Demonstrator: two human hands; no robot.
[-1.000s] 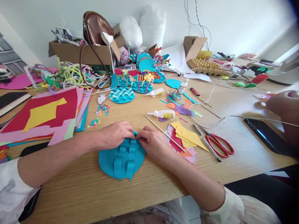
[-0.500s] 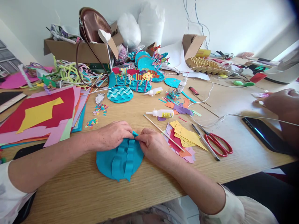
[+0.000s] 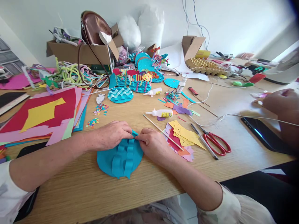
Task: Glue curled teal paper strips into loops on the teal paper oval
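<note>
A round blue paper disc (image 3: pixel 106 163) lies on the table in front of me, with wavy blue paper strips (image 3: pixel 129 158) standing up across it. My left hand (image 3: pixel 114 133) is closed at the disc's far edge, its fingertips pressing the end of a strip. From the other side my right hand (image 3: pixel 151 143) pinches the same strip end, index finger and thumb together. The two hands nearly touch, and the fingers partly hide the strip ends. Just beyond them rests a white glue bottle (image 3: pixel 162 113) on its side, with a thin wooden stick (image 3: pixel 163 132) beside the right hand.
Yellow paper pieces (image 3: pixel 187 133), a pen (image 3: pixel 204 141) and red-handled scissors (image 3: pixel 217 143) lie to the right. Coloured paper sheets (image 3: pixel 63 109) are stacked at left. Finished wavy blue discs (image 3: pixel 120 95) stand farther back. Another person's hand (image 3: pixel 277 101) is at far right, near a phone (image 3: pixel 263 133).
Both hands keep the same grip on the strip end. The view has shifted very slightly; nothing else has visibly moved.
</note>
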